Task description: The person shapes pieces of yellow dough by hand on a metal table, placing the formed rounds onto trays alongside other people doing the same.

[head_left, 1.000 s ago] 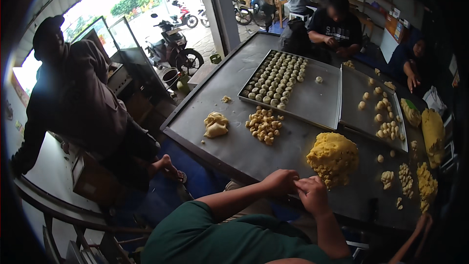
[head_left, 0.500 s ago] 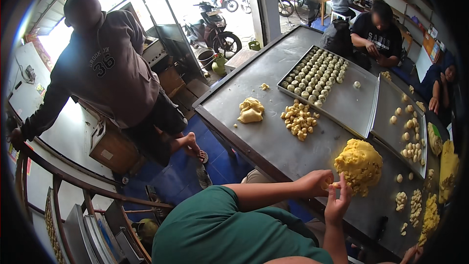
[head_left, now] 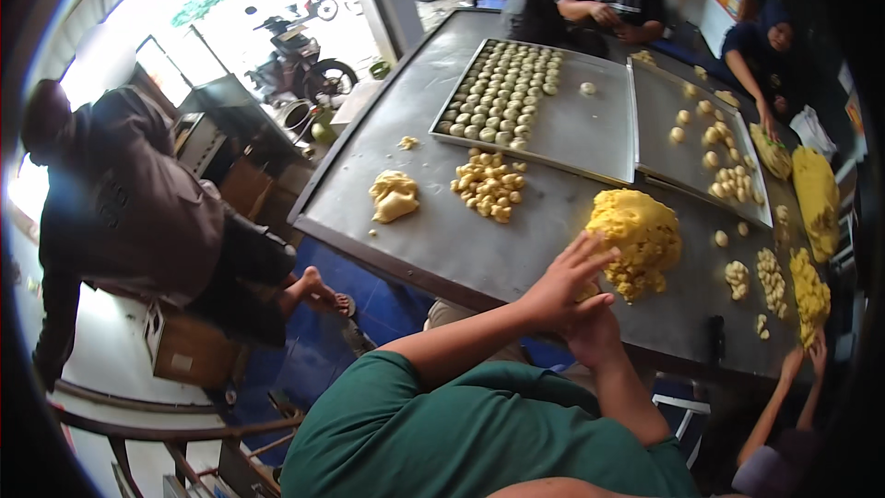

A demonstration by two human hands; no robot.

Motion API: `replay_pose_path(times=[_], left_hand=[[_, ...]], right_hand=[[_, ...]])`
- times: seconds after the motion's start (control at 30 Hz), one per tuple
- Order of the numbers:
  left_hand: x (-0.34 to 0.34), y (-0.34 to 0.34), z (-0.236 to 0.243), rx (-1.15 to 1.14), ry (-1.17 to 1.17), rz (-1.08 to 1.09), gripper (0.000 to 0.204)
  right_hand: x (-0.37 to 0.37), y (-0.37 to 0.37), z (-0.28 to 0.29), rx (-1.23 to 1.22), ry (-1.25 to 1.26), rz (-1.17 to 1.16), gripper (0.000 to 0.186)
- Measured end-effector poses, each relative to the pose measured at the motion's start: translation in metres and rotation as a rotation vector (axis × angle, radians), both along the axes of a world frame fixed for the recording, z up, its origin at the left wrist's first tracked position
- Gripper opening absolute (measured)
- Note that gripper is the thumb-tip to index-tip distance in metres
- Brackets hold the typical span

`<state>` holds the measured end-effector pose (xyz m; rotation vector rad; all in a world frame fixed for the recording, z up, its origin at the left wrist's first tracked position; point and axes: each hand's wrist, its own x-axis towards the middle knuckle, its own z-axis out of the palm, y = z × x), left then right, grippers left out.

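My left hand (head_left: 579, 272) has its fingers spread, overlapping the near left edge of a large crumbly yellow mass (head_left: 643, 232); I cannot tell whether they touch it. My right hand (head_left: 593, 330) is cupped beneath the left, its fingers mostly hidden, and a small yellowish bit shows between my palms. Left of the mass on the metal table (head_left: 341, 221) lie a smooth pale dough lump (head_left: 395, 192) and a pile of small dough pieces (head_left: 482, 184). To its right are several small clusters of pale pieces (head_left: 770, 281) and another yellow heap (head_left: 809, 293).
Two trays (head_left: 590, 111) (head_left: 659, 143) hold dough balls. A person in a dark hoodie (head_left: 147, 203) stands left. Co-workers (head_left: 608, 9) (head_left: 756, 60) sit across the table; another's hands (head_left: 804, 357) reach in at lower right. A railing (head_left: 166, 429) and scooter (head_left: 304, 65) are also visible.
My left hand has opened from a pinch around a small piece to spread fingers over my right. The seated co-worker at right has lowered a hand to a wrapped bundle. The view has shifted.
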<state>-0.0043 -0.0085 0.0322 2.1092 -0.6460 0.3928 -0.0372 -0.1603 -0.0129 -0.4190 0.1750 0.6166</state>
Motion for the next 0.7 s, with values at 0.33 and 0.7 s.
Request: replay_pose_path(times=[0.33, 0.7], left_hand=[[0.003, -0.012, -0.009, -0.733, 0.617, -0.186, 0.065], [0.011, -0.013, 0.002, -0.868, 0.835, -0.147, 0.078]], right_hand=[[0.009, 0.011, 0.019, -0.733, -0.462, -0.354, 0.037], [0.019, -0.004, -0.018, -1.017, -0.756, -0.354, 0.037]])
